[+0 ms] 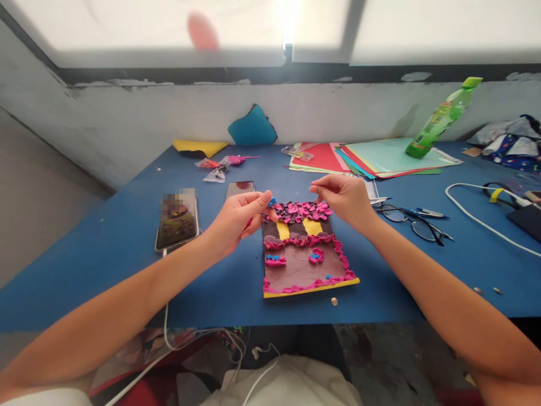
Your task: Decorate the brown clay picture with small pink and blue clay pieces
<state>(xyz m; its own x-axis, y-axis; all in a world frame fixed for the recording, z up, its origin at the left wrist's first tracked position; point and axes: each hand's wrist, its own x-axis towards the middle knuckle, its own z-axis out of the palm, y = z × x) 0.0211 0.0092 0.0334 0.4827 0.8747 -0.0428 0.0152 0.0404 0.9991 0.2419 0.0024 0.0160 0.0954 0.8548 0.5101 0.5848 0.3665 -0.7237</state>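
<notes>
While the left hand (239, 221) pinches a small blue piece (273, 201) above the far left corner of the decorated panel (296, 269), the right hand (344, 197) hovers, curled, by the panel's far right corner; whether its tips meet cannot be told. The panel, trimmed with pink ruffles (343, 256), lies centrally on the blue table (220, 296), between a cabled phone (188, 225), left, and eyeglasses (422, 231), right. Coloured sheets (323, 158) and a green bottle (437, 125) occupy the far right.

The pink trim (344, 261) looks matt and clay-like, the brown panel (296, 269) smooth, the bottle (440, 121) glossy plastic.
</notes>
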